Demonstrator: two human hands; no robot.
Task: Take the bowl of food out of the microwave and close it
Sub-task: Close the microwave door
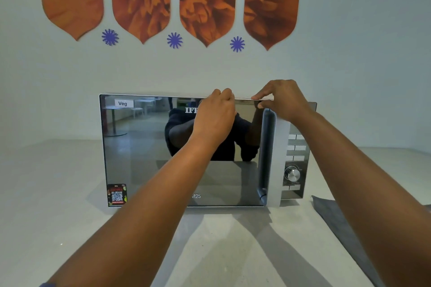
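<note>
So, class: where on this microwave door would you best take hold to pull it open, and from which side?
Grip the tall vertical handle along the door's right edge, coming from the front. It stands proud as a long bar, opposite the likely left hinges. Both hands are at the top edge now, a thinner hold.

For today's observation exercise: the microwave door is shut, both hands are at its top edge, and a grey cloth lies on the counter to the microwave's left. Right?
One error: in the head view the grey cloth lies right of the microwave, not left. The door is shut, with the left hand and right hand at its top edge.
</note>
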